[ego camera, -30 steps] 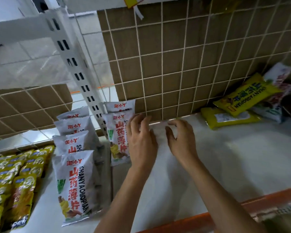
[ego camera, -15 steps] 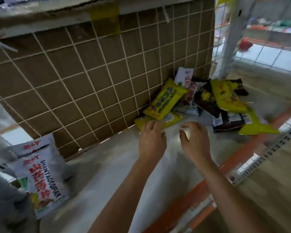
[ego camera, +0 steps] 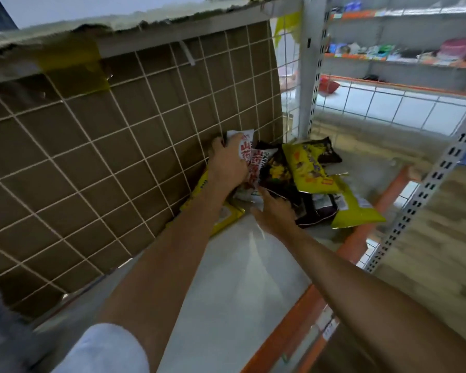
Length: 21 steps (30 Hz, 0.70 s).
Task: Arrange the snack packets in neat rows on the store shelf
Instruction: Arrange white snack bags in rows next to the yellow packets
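While the pile (ego camera: 310,168) lay on the shelf (ego camera: 240,265), a white packet (ego camera: 244,146) was clasped by the left grip (ego camera: 228,165); the right grip (ego camera: 276,215) was held spread flat beside it.

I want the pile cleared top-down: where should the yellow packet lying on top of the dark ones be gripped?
Likely best: pinch the yellow packet by its near sealed end, from the shelf's open front: it lies uppermost, uncovered, and that end sits free above the dark packets.
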Motion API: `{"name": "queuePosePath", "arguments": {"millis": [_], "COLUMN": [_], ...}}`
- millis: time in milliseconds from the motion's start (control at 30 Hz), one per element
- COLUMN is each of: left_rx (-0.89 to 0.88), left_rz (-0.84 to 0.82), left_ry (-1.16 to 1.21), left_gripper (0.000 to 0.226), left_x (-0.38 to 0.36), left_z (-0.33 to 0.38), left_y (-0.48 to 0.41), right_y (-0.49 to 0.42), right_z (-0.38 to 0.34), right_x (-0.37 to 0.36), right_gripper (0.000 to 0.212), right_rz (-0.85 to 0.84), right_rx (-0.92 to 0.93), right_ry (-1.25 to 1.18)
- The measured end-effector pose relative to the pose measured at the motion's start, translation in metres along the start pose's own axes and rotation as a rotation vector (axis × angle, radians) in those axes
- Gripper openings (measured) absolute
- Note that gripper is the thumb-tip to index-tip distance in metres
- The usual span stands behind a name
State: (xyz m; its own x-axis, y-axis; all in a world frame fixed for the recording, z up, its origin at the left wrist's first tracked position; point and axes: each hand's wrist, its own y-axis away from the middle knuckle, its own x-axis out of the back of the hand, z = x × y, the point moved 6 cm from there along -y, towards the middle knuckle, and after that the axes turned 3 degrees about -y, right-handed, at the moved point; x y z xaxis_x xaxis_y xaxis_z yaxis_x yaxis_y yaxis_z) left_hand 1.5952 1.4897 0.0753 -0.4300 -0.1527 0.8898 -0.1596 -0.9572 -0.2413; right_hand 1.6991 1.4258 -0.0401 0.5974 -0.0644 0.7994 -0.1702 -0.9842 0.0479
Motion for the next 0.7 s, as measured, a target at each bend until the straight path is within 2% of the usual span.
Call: {"name": "queuePosePath", "arguments": {"millis": [100, 200, 267, 433, 700], "left_rx": [0.0, -0.04, -0.056, -0.104, -0.107], "left_rz": [-0.161, -0.197, -0.186, -0.021, 0.383], "left_ry": [-0.097, -0.169, -0.173, 0.04, 0.309], "left_gripper": [0.058, 0.059, 0.059, 0.056, 0.045], "left_x": [-0.012, -0.016, -0.014, -0.001, 0.061], "left_z": [-0.008, -0.015, -0.017, -0.013, -0.024], "left_y": [-0.02, -0.029, -0.029, -0.008, 0.039], "right_y": [-0.01, -0.013, -0.01, -0.005, 0.015], "right_z": [-0.001, -0.007, -0.009, -0.009, -0.034], "right_x": [0.0, -0.001, 0.002, 0.011, 0.019], "right_gripper": [0.067, 0.066, 0.058, 0.026, 0.015], "right_rz": [-0.083, -0.148, -0.089, 0.16, 0.381], "right_rx": [-0.005, -0.019, 0.0, 0.037, 0.032], "right_ry": [-0.085, -0.145, -0.176, -0.368, -0.542]}}
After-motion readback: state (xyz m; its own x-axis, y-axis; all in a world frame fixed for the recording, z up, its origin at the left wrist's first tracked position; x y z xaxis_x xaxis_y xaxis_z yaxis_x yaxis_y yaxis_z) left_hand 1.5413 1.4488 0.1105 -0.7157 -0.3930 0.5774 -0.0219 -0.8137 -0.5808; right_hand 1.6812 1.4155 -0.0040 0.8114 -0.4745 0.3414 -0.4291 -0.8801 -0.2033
